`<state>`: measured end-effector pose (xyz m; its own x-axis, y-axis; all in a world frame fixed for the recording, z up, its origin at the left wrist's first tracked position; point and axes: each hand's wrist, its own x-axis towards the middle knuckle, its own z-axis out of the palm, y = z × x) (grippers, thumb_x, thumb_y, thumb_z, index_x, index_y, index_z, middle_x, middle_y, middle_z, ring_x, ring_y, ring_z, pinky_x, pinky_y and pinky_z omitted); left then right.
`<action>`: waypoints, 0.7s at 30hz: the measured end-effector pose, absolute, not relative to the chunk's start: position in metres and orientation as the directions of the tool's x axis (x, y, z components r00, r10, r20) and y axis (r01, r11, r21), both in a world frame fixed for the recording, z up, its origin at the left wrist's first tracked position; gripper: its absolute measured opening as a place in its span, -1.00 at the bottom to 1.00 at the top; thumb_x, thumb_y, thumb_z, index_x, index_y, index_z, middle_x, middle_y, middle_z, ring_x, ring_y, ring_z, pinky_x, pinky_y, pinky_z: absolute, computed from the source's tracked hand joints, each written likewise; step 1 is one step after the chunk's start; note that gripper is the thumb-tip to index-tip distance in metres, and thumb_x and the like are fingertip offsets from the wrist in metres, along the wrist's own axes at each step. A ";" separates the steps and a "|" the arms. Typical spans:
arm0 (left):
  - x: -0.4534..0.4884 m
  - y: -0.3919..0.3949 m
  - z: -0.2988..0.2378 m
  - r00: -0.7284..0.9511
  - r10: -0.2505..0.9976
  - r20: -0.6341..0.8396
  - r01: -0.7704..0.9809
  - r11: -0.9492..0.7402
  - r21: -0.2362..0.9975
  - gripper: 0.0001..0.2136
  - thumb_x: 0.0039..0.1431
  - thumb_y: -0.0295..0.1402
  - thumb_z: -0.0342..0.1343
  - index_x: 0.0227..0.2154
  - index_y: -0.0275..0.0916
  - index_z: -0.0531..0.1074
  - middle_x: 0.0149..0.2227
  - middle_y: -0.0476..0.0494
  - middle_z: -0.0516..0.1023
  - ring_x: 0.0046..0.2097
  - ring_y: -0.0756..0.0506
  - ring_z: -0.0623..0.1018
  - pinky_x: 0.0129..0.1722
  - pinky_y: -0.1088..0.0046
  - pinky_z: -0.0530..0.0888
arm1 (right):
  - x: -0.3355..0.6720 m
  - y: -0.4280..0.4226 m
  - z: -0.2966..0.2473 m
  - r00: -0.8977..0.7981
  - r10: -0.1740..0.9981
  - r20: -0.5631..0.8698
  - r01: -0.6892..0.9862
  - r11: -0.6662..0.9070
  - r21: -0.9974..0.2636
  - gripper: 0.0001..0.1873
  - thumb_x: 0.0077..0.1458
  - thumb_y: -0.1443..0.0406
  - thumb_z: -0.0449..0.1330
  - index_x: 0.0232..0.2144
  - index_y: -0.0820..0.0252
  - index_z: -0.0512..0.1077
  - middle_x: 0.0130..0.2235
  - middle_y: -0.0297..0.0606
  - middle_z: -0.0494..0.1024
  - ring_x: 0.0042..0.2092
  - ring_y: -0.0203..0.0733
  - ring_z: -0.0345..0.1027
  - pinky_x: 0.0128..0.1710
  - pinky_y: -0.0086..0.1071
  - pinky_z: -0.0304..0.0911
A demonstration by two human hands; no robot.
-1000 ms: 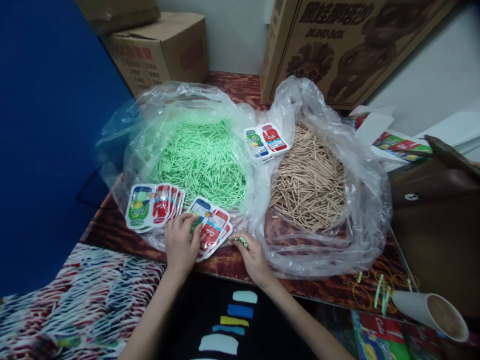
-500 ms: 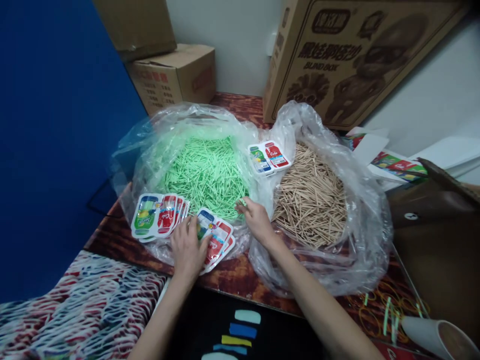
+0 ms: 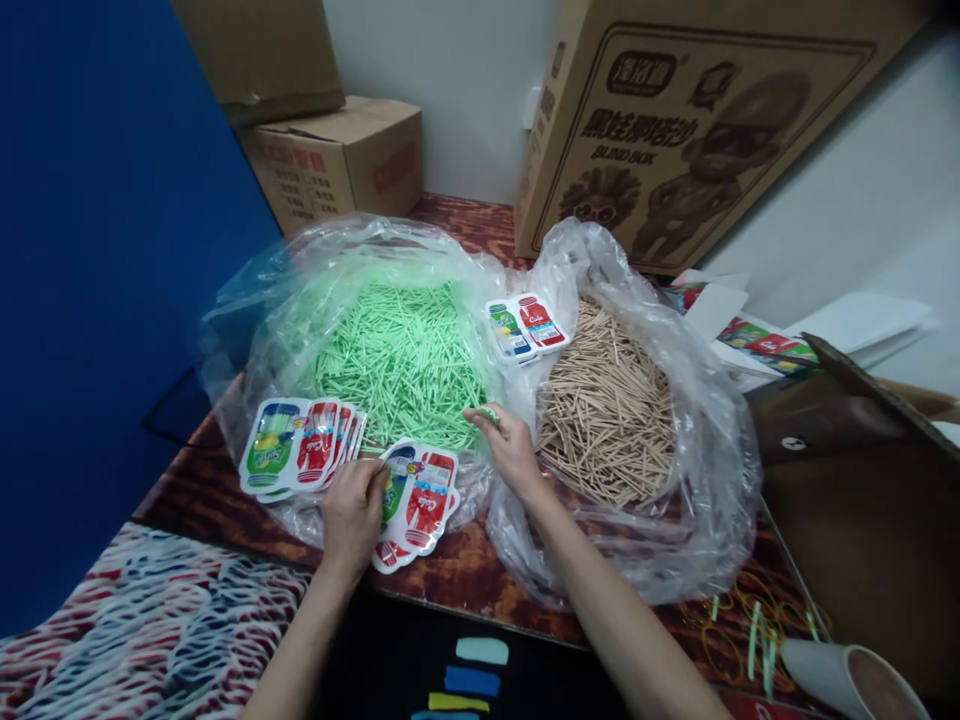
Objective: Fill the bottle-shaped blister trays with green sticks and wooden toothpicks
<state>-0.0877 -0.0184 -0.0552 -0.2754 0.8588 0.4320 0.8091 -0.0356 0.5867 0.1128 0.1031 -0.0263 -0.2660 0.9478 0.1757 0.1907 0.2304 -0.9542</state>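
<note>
My left hand [image 3: 352,512] is closed in a pinch on the left edge of a printed Sprite and Cola packet [image 3: 429,500], which is lifted slightly over other packets beneath it. My right hand [image 3: 510,448] has its fingers curled around a few short green sticks [image 3: 490,413], just right of the pile of green sticks [image 3: 401,355] in a clear plastic bag. Left of my left hand, several filled packets [image 3: 274,450] lie fanned on the bag's front edge. A pile of brown sticks [image 3: 607,410] fills a second plastic bag on the right.
Two more packets [image 3: 525,328] or so lie between the bags. Cardboard boxes [image 3: 360,160] and a large printed carton [image 3: 660,140] stand at the back. At right are an open carton [image 3: 840,520], a paper cup [image 3: 840,672] and rubber bands [image 3: 724,640]. A blue panel [image 3: 112,280] borders the left.
My left hand has gone from lying spread over the packets to pinching the top one, which has turned more upright. My right hand stays by the green pile, green sticks now showing in its fingers.
</note>
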 end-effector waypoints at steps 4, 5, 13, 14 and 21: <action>-0.090 -0.017 -0.047 -0.310 0.877 0.367 0.768 0.004 0.640 -0.84 0.22 -0.36 -0.04 -0.34 -0.20 0.44 -0.35 -0.12 0.50 -0.28 -0.12 0.50 -0.23 0.36 0.41 | 0.117 0.088 -0.020 -0.298 0.928 0.225 0.144 0.276 -0.950 -0.78 0.18 0.19 0.12 -0.26 0.11 0.54 -0.21 -0.25 0.62 -0.11 -0.12 0.47 -0.05 -0.27 0.29; -0.090 -0.016 -0.046 -0.322 0.884 0.338 0.774 0.041 0.632 -0.83 0.23 -0.36 -0.06 -0.33 -0.21 0.45 -0.34 -0.13 0.50 -0.26 -0.13 0.50 -0.22 0.35 0.41 | 0.117 0.083 -0.019 -0.305 0.924 0.229 0.133 0.279 -0.951 -0.78 0.19 0.20 0.11 -0.24 0.10 0.54 -0.20 -0.25 0.62 -0.10 -0.12 0.47 -0.04 -0.27 0.29; -0.082 -0.004 -0.041 -0.474 0.869 0.145 0.756 0.316 0.574 -0.61 0.09 -0.25 0.12 -0.02 -0.25 0.35 -0.22 -0.21 0.56 -0.21 -0.23 0.54 -0.24 0.27 0.43 | 0.122 0.053 -0.023 -0.333 0.904 0.267 0.096 0.314 -0.944 -0.79 0.20 0.29 0.09 -0.21 0.07 0.53 -0.17 -0.25 0.62 -0.09 -0.15 0.48 -0.04 -0.27 0.33; -0.082 -0.005 -0.041 -0.464 0.868 0.176 0.751 0.281 0.597 -0.70 0.10 -0.27 0.10 -0.10 -0.24 0.39 -0.27 -0.17 0.56 -0.25 -0.20 0.54 -0.25 0.30 0.43 | 0.122 0.052 -0.023 -0.338 0.902 0.269 0.100 0.319 -0.943 -0.78 0.20 0.30 0.09 -0.20 0.08 0.53 -0.17 -0.25 0.62 -0.09 -0.16 0.47 -0.04 -0.28 0.32; -0.088 -0.010 -0.043 -0.248 0.878 0.410 0.838 -0.017 0.545 -0.81 0.23 -0.31 0.00 -0.45 -0.22 0.42 -0.45 -0.10 0.50 -0.36 -0.10 0.49 -0.31 0.40 0.38 | 0.123 0.046 -0.020 -0.338 0.905 0.259 0.114 0.313 -0.943 -0.77 0.20 0.30 0.08 -0.20 0.09 0.54 -0.19 -0.25 0.62 -0.12 -0.17 0.48 -0.07 -0.30 0.33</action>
<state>-0.0881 -0.0097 -0.0429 -0.2484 0.8777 0.4097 0.8380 -0.0175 0.5454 0.1227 0.0462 -0.0203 -0.3380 0.9047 0.2594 0.1144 0.3130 -0.9428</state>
